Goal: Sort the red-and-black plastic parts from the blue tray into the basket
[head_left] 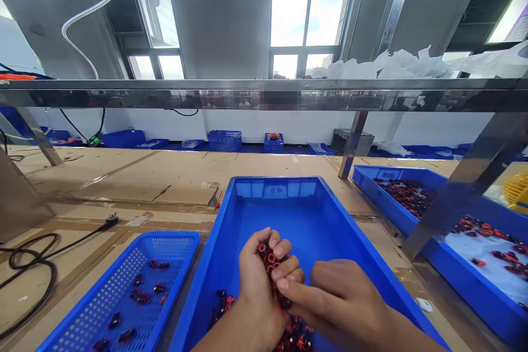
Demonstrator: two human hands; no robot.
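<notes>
My left hand (264, 280) is curled around a handful of small black parts with red-orange rings (271, 258), perhaps little wound coils. Its fingers fold over them, and several ring-shaped ends show in the palm. My right hand (342, 300) meets it from the right, its fingers closed and the tips against the lower part of the handful; what they pinch is hidden. Both hands are above a large blue tray (289, 220). More of the same red and black parts (297, 335) lie in its near end, partly covered by my wrists.
Left of the tray stands a perforated blue basket (173, 242) with several loose parts. A black power cord (53, 264) lies farther left. To the right, another blue tray (466, 286) holds many parts behind a metal post (454, 198). A metal shelf rail (231, 93) crosses ahead.
</notes>
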